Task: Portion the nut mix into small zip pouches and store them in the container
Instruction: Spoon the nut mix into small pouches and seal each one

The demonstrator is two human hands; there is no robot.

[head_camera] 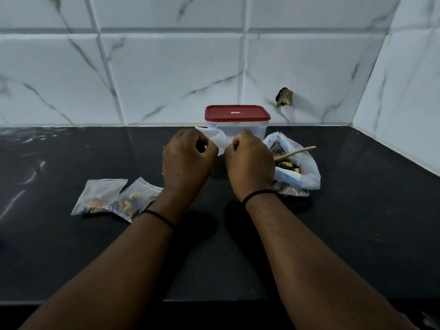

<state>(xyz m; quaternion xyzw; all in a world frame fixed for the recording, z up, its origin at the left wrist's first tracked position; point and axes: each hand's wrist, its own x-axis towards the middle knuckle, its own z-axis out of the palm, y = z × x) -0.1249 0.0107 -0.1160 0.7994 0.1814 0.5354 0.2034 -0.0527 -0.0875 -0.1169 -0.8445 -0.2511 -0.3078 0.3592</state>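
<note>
Two bare hands meet in the middle of the dark, shiny stone tabletop, and each wrist has a thin black band on it. The left hand and the right hand both hold one small clear plastic zip pouch between them. The fingers of each hand are curled in tight, and each hand pinches one side of the pouch near its top edge. The pouch is up off the tabletop, right in front of the clear plastic box with the red lid. I cannot tell if there are nuts inside this pouch, because the hands hide its lower part. The box stands at the back of the tabletop, close to the white marble-look tiled wall, and its red lid is on. Just to the right of the right hand sits a big, crumpled clear plastic bag of mixed nuts, open at the top. A light wooden spoon rests in the bag with its handle sticking out to the right. Off to the left, near the left wrist, lie two small clear zip pouches with nuts inside, flat on the tabletop and touching each other. A small dark hole with a brown fitting shows in the wall, up and to the right of the box
</note>
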